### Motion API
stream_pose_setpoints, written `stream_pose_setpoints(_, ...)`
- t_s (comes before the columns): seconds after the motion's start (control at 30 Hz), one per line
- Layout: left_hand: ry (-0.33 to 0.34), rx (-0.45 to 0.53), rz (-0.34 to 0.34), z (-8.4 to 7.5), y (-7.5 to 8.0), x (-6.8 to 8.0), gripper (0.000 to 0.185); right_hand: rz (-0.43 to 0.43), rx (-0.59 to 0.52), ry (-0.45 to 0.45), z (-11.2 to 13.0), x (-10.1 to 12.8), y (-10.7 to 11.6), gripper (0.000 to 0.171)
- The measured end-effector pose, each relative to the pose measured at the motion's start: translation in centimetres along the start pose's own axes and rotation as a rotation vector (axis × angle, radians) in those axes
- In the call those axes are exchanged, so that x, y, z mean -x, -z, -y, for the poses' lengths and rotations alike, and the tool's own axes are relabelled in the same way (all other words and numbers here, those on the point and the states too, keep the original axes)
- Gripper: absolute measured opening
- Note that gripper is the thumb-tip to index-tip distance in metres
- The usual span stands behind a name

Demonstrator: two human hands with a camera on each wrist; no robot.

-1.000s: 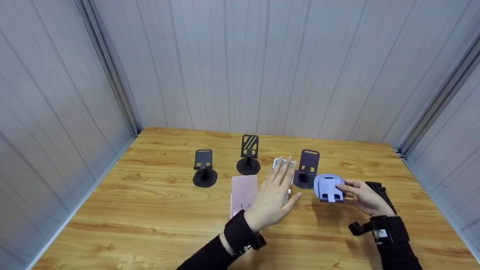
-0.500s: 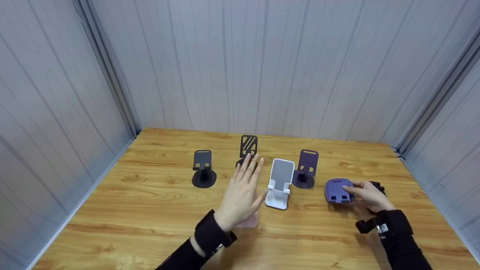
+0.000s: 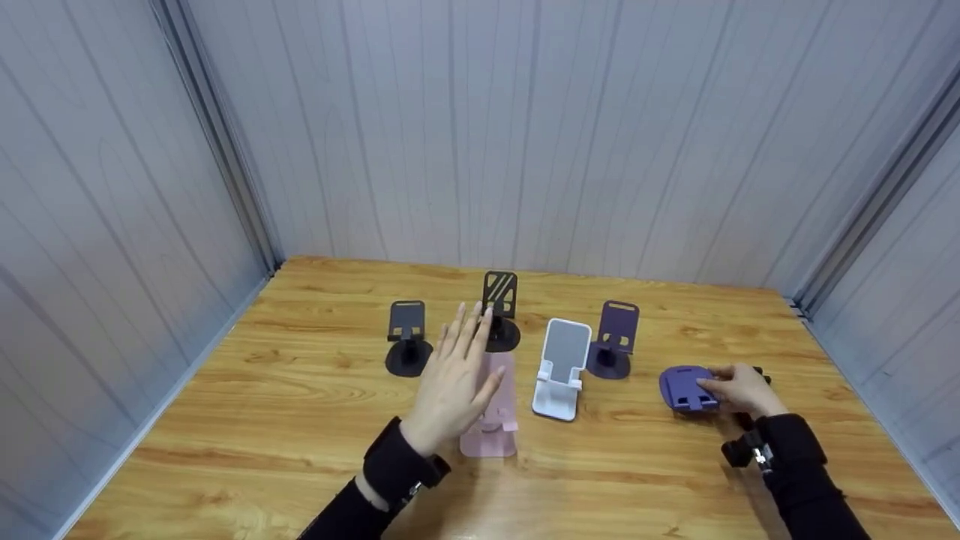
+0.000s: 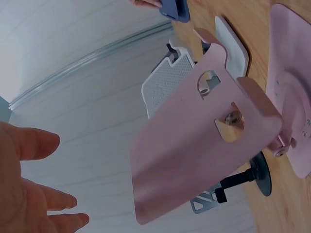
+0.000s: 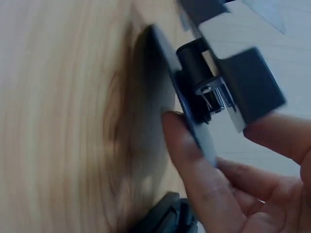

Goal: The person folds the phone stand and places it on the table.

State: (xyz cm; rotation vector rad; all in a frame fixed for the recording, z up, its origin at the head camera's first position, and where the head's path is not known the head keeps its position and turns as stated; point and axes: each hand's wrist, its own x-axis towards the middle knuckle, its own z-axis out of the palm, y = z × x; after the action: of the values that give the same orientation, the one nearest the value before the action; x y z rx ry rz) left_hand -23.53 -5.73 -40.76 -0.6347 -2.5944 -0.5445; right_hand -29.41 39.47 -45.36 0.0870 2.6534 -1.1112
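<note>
The left hand (image 3: 457, 382) has moved left, fingers spread wide above the pink stand (image 3: 491, 409); right of it, the right hand (image 3: 739, 390) holds the purple stand (image 3: 686, 386); six stands in all.

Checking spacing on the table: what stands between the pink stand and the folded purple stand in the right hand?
In the head view, the white stand stands between the pink stand and the purple stand.
</note>
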Motion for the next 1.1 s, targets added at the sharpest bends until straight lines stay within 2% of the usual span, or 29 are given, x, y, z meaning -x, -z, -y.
stream_pose_setpoints(0.23,0.017,-0.012,0.022,0.4,0.1,0.0,0.074,-0.055,0.27,0.057,0.7,0.2,-0.4,0.061)
stream_pose_setpoints(0.33,0.018,-0.007,0.023,0.4,0.0,0.2,0.075,-0.083,0.358,0.081,1.2,0.2,-0.7,0.053)
stream_pose_setpoints(0.43,0.015,0.002,0.018,0.5,0.0,0.3,0.075,-0.108,0.403,0.078,1.6,0.1,-1.1,0.034)
stream_pose_setpoints(0.63,0.016,-0.006,0.019,0.4,0.1,0.2,0.074,-0.137,0.449,0.08,2.3,-0.1,-1.6,0.043)
stream_pose_setpoints(0.8,0.013,-0.007,0.022,0.3,0.0,0.2,0.074,-0.14,0.492,0.07,2.8,-0.2,-1.7,0.025)
stream_pose_setpoints(0.93,0.001,-0.001,0.01,0.1,-0.2,0.2,0.074,-0.132,0.53,0.045,3.1,-0.2,-1.8,0.047)
stream_pose_setpoints(1.1,-0.012,-0.02,0.018,-0.5,-0.6,0.3,0.073,-0.148,0.634,0.055,3.3,0.0,-2.4,0.059)
